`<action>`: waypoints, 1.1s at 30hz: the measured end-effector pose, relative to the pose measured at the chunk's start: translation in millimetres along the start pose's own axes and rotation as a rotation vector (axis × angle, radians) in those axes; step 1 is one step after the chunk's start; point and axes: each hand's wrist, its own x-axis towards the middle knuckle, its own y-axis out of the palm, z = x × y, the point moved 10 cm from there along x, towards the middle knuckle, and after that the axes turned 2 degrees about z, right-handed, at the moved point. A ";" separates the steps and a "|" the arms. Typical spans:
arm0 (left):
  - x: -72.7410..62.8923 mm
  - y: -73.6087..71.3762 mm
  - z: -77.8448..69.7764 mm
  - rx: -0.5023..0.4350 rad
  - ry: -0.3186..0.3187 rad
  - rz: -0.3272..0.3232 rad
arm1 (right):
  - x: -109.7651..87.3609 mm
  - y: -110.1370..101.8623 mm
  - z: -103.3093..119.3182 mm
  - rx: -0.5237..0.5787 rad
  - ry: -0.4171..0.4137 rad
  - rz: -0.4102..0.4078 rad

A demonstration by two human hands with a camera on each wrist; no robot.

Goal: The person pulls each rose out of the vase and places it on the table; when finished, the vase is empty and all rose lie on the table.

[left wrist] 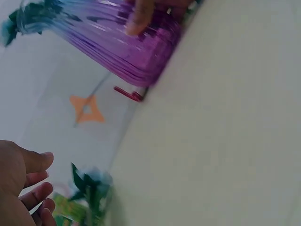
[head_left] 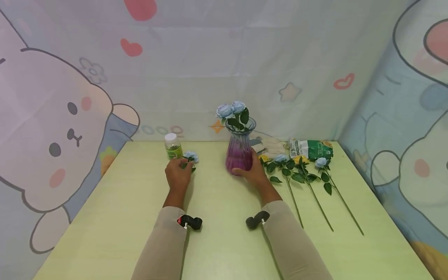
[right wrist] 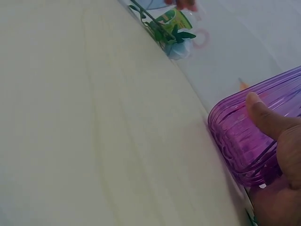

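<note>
My right hand (head_left: 255,171) grips the lower part of a ribbed glass vase (head_left: 238,153), its thumb lying across the purple base in the right wrist view. The vase stands upright and shades from purple to clear bluish at the rim. Two light-blue artificial roses (head_left: 231,109) with green leaves stick out of its top. On the left, my left hand (head_left: 177,175) is beside a single light-blue rose (head_left: 191,156). In the left wrist view that hand's fingers (left wrist: 40,195) are loosely bent, and the rose's leaves (left wrist: 87,188) show apart from them.
Behind my left hand stands a white-capped jar (head_left: 173,146) with a green label. To the right lie several blue and yellow roses (head_left: 304,171), stems toward me. Behind them are a green-and-white packet (head_left: 311,149) and pale gloves (head_left: 269,144). A printed cloth (head_left: 196,70) hangs along the table's back edge.
</note>
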 end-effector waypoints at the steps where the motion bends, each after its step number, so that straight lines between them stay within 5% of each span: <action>1: 0.1 -2.4 -6.6 -0.022 0.013 -0.004 | -0.1 0.8 0.9 0.001 -0.003 0.001; 6: -3.0 -5.1 -46.1 -0.138 0.056 0.041 | -2.3 2.2 3.3 0.021 0.009 0.001; 14: -1.8 10.1 -97.3 -0.239 0.031 0.200 | -4.9 2.8 2.4 0.026 0.004 0.000; 23: 5.9 34.7 -126.4 -0.333 -0.063 0.377 | -6.1 0.6 0.9 0.039 -0.004 0.004; 33: 11.2 53.7 -141.8 -0.372 -0.065 0.444 | -4.3 1.5 0.9 0.021 0.009 0.006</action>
